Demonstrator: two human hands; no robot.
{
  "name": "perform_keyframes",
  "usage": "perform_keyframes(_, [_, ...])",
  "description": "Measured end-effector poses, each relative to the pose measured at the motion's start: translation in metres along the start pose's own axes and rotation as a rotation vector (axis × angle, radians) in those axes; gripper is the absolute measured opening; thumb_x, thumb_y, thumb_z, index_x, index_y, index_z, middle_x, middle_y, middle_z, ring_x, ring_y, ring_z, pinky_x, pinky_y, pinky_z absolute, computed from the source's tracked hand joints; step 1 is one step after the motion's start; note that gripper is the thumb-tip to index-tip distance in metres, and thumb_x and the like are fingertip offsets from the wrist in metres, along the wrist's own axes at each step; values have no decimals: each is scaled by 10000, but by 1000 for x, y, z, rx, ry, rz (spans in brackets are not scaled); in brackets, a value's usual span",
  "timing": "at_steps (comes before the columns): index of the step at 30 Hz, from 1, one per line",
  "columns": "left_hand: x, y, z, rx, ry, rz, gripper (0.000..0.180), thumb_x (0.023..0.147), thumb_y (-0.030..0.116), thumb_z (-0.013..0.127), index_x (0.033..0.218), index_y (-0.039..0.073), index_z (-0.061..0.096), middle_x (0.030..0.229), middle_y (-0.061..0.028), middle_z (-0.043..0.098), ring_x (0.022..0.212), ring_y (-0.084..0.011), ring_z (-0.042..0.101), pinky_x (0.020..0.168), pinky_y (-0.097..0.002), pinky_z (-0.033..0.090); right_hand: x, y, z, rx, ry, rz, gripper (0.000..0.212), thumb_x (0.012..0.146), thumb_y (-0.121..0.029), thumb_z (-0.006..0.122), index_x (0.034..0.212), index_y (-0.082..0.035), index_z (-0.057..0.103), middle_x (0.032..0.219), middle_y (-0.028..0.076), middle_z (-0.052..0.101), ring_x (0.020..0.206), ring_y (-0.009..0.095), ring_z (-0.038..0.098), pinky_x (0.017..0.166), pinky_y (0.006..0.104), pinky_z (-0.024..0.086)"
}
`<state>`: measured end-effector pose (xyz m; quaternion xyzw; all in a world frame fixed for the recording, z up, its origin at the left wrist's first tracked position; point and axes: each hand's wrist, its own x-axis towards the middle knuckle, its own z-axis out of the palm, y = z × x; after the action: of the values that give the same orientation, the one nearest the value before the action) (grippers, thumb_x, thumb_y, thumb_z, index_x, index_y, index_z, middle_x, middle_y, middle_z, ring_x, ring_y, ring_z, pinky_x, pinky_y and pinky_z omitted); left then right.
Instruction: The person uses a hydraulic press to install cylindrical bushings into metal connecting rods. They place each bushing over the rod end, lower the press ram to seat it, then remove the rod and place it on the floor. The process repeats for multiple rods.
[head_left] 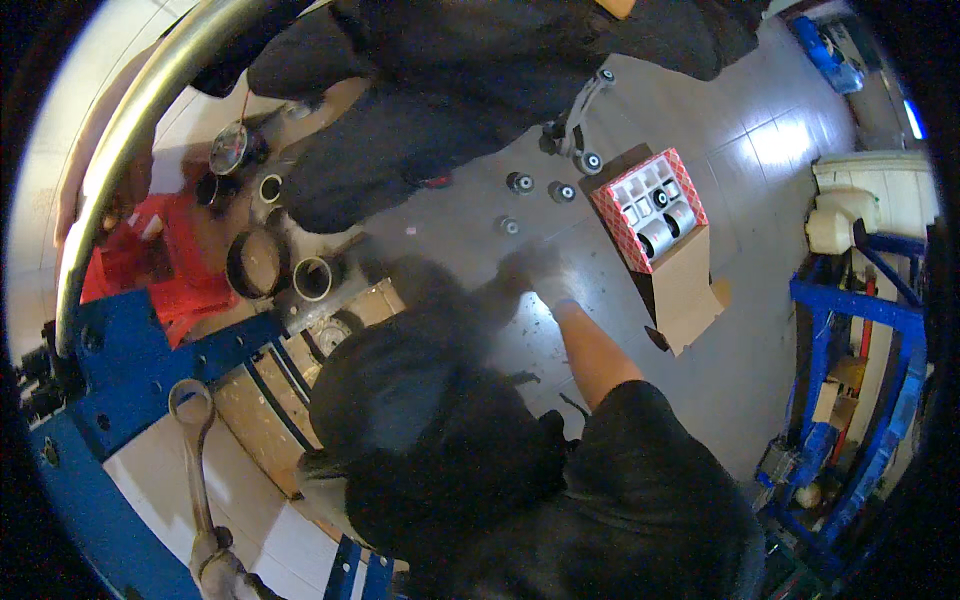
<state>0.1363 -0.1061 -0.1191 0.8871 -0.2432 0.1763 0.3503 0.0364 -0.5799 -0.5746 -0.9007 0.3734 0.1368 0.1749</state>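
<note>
From the lower right my bare right forearm point(595, 355), below a black sleeve, reaches forward over the grey tiled floor. My right hand point(550, 285) is smeared by motion, so its fingers and anything in them do not show. A dark blurred shape point(490, 285) meets it from the left; my left hand may be there, but I cannot make it out. Just beyond the hands stands a small round metal-and-rubber bushing point(509, 226). Two similar bushings, one left point(520, 183) and one right point(562, 191), stand farther away. Dark clothing hides much of the lower middle.
To the right, an open red-and-white box point(652, 208) holds bushings. A control arm point(578, 125) lies beyond. Another person in dark clothing point(400, 150) is close ahead. Left are metal rings point(313, 279), a red metal part point(165, 265), a blue frame point(180, 340) and a connecting rod point(195, 450).
</note>
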Motion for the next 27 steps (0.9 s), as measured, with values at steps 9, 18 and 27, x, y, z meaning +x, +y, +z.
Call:
perform_keyframes(9, [12,-8,28,-50,-50,21,292,968,310,559,918,24,584,985,-252,665,862,-326,649,760,-431,522,84,-66,43,186,-44,238,472,842,-132,699,1289,-80,556,1217,138,678,1163,342,632,976,408,531])
perform_keyframes(18, [10,-26,40,-90,-97,15,284,971,304,562,931,23,579,982,-257,664,858,-336,651,760,-439,527,21,-28,8,854,97,8,550,910,-321,644,1365,-41,512,1267,185,606,1132,298,610,935,388,503])
perform_keyframes(27, [6,-42,60,-166,-140,19,277,974,298,564,945,22,574,979,-262,662,854,-346,652,760,-447,533,21,-21,-41,970,137,-123,610,881,-210,715,1417,-57,468,1280,122,609,1153,211,607,960,337,504])
